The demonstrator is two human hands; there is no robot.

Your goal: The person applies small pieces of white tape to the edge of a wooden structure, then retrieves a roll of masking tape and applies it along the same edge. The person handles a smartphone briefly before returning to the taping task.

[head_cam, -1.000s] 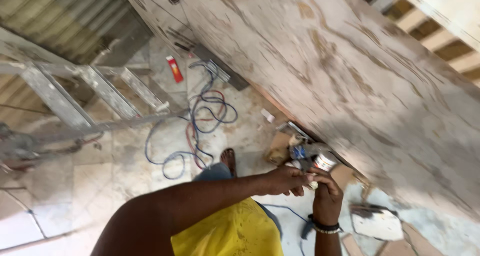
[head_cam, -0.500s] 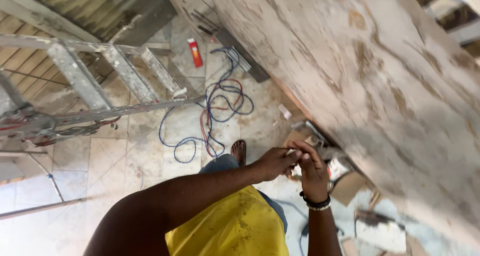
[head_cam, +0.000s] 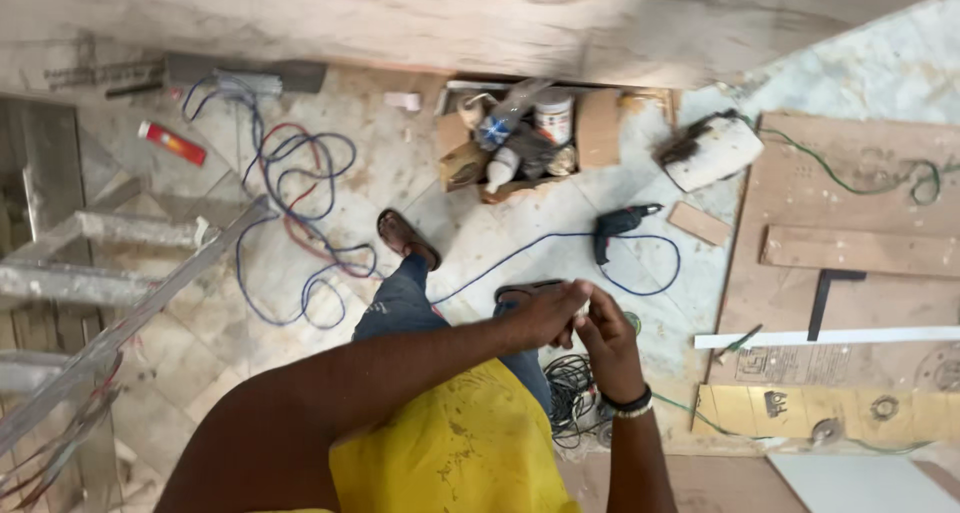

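Both hands meet at waist height: left hand [head_cam: 548, 315] and right hand [head_cam: 606, 341] curl fingers together around a small pale object [head_cam: 581, 311], barely visible, above the tiled floor [head_cam: 480, 233] and blue-corded drill [head_cam: 620, 223].

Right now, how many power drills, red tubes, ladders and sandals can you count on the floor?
Power drill: 1
Red tube: 1
Ladder: 1
Sandals: 2
Total: 5
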